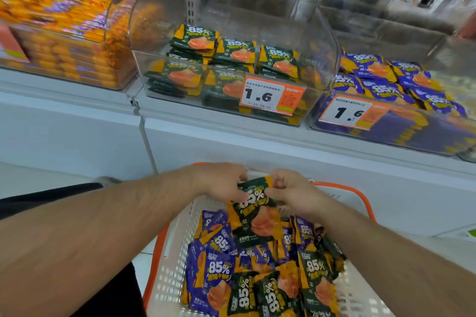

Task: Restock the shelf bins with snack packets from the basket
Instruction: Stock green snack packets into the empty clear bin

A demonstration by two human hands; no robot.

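Snack packets (260,260), purple ones and dark green ones mixed, lay in a loose heap in the white basket (170,273) with the orange rim, nearest to the person. Above the far end of the heap both hands were together on one green packet (253,207). The left hand (221,183) pinched its upper left edge and the right hand (288,192) pinched its upper right corner, so the packet hung between them with its long axis pointing down toward the heap. Neither hand was clearly nearer to the shelf. Straight ahead and higher stood the clear bin of green packets (231,64) with an orange price tag (271,96), so I judged the packet had to travel up and forward. Just to the right of it was the bin of purple packets (391,82). To the left, a blurred bin held orange packs (59,31).
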